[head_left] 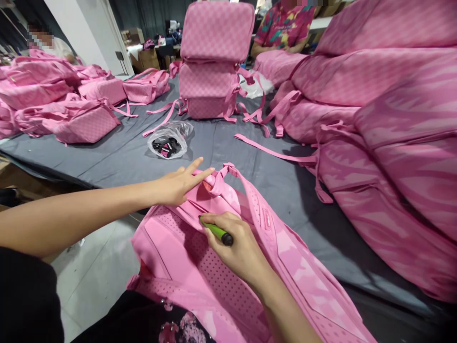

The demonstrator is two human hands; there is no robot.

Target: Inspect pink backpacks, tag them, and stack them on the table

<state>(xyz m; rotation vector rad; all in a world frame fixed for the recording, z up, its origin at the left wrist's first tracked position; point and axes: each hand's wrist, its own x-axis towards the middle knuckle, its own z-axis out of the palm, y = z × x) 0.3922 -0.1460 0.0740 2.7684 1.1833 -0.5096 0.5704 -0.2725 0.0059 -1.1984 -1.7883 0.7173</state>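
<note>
A pink backpack [228, 271] lies across the table's front edge and the lap, its dotted back panel and straps facing up. My right hand [235, 238] is closed around a green tool with a black end [218, 232], its tip at a seam near the top of the backpack. My left hand [182, 183] rests on the backpack's top edge with fingers spread, beside a looped strap [246, 183]. What lies under the left palm is hidden.
Pink bags are piled on the grey table [214, 143] at left [85, 121] and right [392, 143], with a stack [210, 81] at the back centre. A plastic bag of small black parts [167, 145] lies ahead. Two people are beyond the table.
</note>
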